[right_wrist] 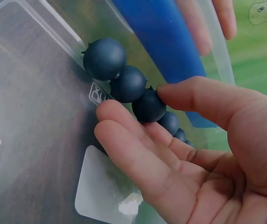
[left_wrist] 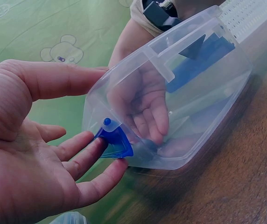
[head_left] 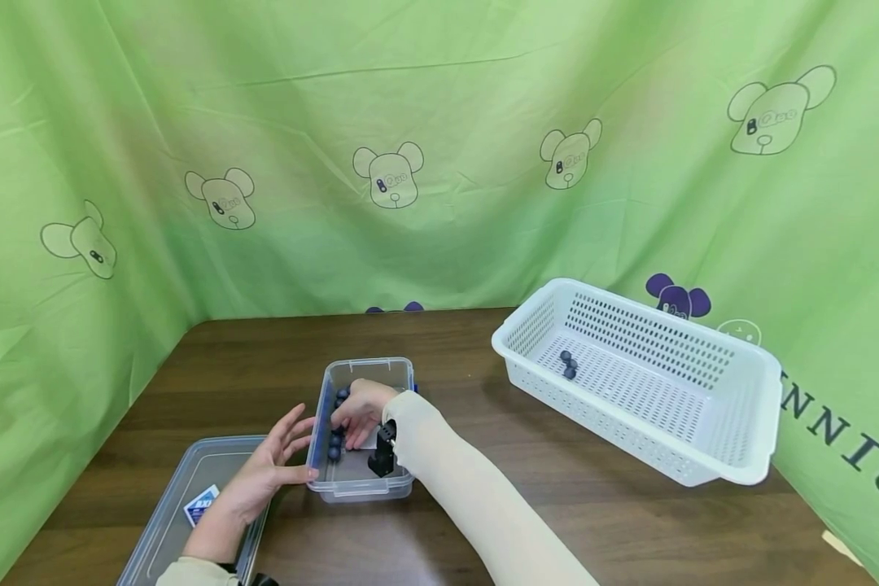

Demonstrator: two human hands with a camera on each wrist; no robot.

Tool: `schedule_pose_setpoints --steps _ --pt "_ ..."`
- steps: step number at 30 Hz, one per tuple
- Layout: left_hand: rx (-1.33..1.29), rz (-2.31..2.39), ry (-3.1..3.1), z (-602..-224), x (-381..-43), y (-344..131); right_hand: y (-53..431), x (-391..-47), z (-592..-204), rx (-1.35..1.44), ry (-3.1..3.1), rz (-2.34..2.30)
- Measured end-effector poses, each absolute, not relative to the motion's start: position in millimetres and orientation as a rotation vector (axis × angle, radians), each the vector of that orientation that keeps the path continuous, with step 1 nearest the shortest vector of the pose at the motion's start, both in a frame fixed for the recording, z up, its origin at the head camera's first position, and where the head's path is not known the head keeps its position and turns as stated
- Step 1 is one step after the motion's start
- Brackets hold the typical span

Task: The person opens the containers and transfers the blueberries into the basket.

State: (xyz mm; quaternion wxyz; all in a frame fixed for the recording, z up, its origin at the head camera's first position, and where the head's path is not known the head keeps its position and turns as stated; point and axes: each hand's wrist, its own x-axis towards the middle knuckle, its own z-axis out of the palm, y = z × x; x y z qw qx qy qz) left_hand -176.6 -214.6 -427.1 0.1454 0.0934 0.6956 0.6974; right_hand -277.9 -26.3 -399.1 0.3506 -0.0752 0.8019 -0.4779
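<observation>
A clear plastic container (head_left: 362, 487) with blue side latches stands on the table. Inside it, dark blueberries (right_wrist: 104, 59) line up along the left wall. My right hand (head_left: 362, 409) reaches down into the container. Its thumb and fingers pinch one blueberry (right_wrist: 149, 107) in that row, close to its neighbours. From outside, my left hand (head_left: 260, 474) steadies the container's left side: the thumb touches the near corner, and nearly straight fingertips rest at the blue latch (left_wrist: 117, 141).
A white perforated basket (head_left: 630, 439) stands at the right, with a few blueberries (head_left: 569, 371) on its floor. The container's clear lid (head_left: 164, 509), bearing a blue and white sticker (head_left: 201, 505), lies under my left forearm. A green curtain (head_left: 469, 244) hangs behind the table.
</observation>
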Motion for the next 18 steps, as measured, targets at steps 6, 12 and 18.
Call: schedule_pose_setpoints --steps 6,12,18 --pt "0.276 2.012 2.003 -427 -177 -214 -23 -287 -401 -0.21 2.023 -1.279" --pt "0.277 2.018 2.004 -427 -177 -213 -16 -299 -402 -0.188 1.858 -1.431" --pt "0.279 2.024 2.001 -427 -177 -214 -4 -309 -401 -0.208 1.723 -1.536"
